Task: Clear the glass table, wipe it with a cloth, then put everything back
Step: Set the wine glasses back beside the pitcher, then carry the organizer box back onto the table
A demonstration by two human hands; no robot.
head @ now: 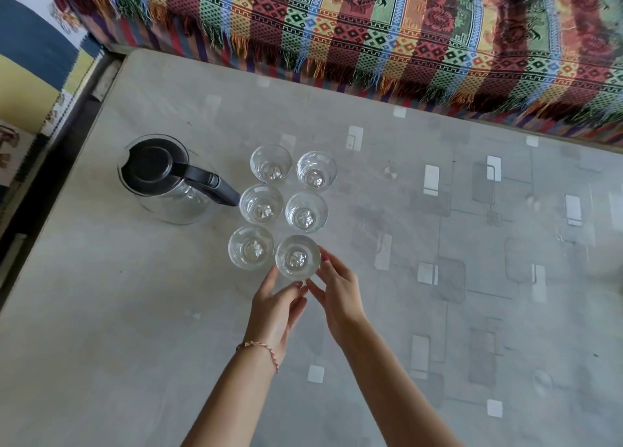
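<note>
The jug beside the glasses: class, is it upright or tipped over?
Upright. The jug shows its black lid from above, its base on the glass table.

Soft even daylight, faint shadows, edges bowed, perhaps slightly hazy
</note>
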